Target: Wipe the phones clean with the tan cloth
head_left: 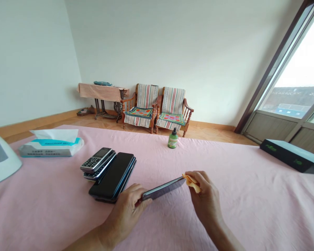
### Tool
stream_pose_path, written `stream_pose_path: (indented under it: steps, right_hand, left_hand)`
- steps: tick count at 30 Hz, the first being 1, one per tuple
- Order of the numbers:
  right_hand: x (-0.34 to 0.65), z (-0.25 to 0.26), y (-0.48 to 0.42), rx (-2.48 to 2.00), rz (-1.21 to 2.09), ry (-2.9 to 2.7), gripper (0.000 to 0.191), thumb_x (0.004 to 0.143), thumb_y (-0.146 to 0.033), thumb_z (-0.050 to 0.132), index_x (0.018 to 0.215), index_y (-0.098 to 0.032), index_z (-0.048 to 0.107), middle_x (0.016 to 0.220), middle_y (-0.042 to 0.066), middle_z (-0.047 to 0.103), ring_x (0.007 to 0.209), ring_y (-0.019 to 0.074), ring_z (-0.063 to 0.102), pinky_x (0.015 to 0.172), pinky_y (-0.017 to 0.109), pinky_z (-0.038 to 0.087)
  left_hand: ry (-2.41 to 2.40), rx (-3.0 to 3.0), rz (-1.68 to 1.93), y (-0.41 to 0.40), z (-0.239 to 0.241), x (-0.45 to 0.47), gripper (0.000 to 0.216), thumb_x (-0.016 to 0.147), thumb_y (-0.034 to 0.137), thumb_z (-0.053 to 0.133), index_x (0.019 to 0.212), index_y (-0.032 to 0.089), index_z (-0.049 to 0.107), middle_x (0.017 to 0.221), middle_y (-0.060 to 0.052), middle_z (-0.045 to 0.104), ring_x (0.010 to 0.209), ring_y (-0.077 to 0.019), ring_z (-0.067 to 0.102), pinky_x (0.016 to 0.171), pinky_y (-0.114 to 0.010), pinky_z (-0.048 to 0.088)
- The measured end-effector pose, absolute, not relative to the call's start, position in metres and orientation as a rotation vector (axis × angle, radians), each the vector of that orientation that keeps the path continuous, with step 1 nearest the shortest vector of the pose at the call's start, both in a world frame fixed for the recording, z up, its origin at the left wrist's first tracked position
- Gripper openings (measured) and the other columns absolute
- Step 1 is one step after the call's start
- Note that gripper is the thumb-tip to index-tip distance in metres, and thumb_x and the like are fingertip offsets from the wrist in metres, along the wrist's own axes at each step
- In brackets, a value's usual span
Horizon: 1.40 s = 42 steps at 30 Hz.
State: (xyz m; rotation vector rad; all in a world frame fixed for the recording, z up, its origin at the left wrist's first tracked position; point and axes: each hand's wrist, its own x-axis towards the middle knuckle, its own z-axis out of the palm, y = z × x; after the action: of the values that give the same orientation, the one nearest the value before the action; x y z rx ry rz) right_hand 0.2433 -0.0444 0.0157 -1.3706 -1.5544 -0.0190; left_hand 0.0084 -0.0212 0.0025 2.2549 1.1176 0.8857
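My left hand (128,209) is closed round the near end of a smartphone (164,189), which is held tilted on edge above the pink cloth. A folded yellow cloth (192,183) is pinched in my right hand (205,195), and it touches the phone's far end. Just left of my left hand lies a stack of dark smartphones (113,176). Beside that stack, keypad phones (97,160) are piled on one another, partly resting against it. A small green spray bottle (173,138) stands upright farther back.
The pink tablecloth (240,202) covers the surface. On the left are a tissue pack (52,146) and part of a white appliance (1,160). A black box (293,155) lies at the right edge. Two wooden chairs (170,118) stand by the wall.
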Motion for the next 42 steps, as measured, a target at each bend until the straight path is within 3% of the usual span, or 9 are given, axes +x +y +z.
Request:
stream_pose_path:
  steps: [7, 15, 23, 29, 37, 42]
  right_hand:
    - [0.234, 0.01, -0.044, -1.257, -0.108, -1.593, 0.023, 0.082, -0.01, 0.05, 0.096, -0.019, 0.066, 0.086, 0.006, 0.061, 0.073, 0.0162, 0.063, 0.061, 0.026, 0.051]
    - [0.195, 0.01, -0.061, -1.135, 0.096, -1.735, 0.04, 0.079, 0.002, 0.042, 0.106, -0.018, 0.064, 0.095, 0.008, 0.06, 0.084, 0.0161, 0.063, 0.071, 0.024, 0.053]
    - [0.226, 0.011, -0.044, -1.287, -0.057, -1.614, 0.032, 0.079, -0.003, 0.048, 0.099, -0.018, 0.068, 0.092, 0.007, 0.059, 0.08, 0.017, 0.063, 0.066, 0.026, 0.052]
    - [0.198, 0.007, -0.056, -1.167, 0.053, -1.747, 0.05, 0.075, 0.006, 0.038, 0.112, -0.017, 0.062, 0.096, 0.008, 0.058, 0.085, 0.0167, 0.062, 0.073, 0.026, 0.053]
    - [0.164, 0.022, -0.069, -1.058, 0.106, -1.977, 0.04, 0.079, 0.004, 0.042, 0.107, -0.015, 0.063, 0.091, 0.01, 0.059, 0.079, 0.0199, 0.061, 0.067, 0.03, 0.054]
    - [0.195, 0.014, -0.064, -1.152, 0.038, -1.903, 0.055, 0.071, 0.01, 0.037, 0.113, -0.017, 0.061, 0.094, 0.009, 0.058, 0.08, 0.019, 0.06, 0.068, 0.03, 0.053]
  left_hand:
    - [1.079, 2.291, 0.908, -0.023, 0.001, 0.008, 0.026, 0.092, 0.026, 0.048, 0.073, 0.016, 0.062, 0.07, -0.003, 0.055, 0.068, -0.0187, 0.055, 0.061, -0.026, 0.039]
    - [1.03, 2.3, 0.913, -0.024, 0.007, 0.01, 0.033, 0.094, 0.036, 0.046, 0.072, 0.017, 0.061, 0.069, -0.003, 0.055, 0.067, -0.0189, 0.054, 0.06, -0.026, 0.04]
    - [1.101, 2.28, 0.916, -0.023, 0.005, 0.01, 0.025, 0.091, 0.025, 0.05, 0.07, 0.016, 0.061, 0.068, -0.003, 0.055, 0.067, -0.0189, 0.055, 0.061, -0.026, 0.039]
    - [1.05, 2.272, 0.941, -0.022, 0.004, 0.011, 0.031, 0.094, 0.033, 0.047, 0.068, 0.017, 0.055, 0.068, -0.001, 0.054, 0.065, -0.0172, 0.054, 0.059, -0.025, 0.037]
    - [0.92, 2.291, 1.011, -0.02, -0.001, 0.009, 0.03, 0.094, 0.033, 0.045, 0.069, 0.018, 0.051, 0.072, -0.002, 0.056, 0.07, -0.018, 0.053, 0.063, -0.027, 0.036]
    - [0.989, 2.288, 0.957, -0.021, 0.001, 0.009, 0.031, 0.095, 0.034, 0.047, 0.069, 0.017, 0.055, 0.07, -0.001, 0.055, 0.07, -0.0176, 0.053, 0.062, -0.026, 0.035]
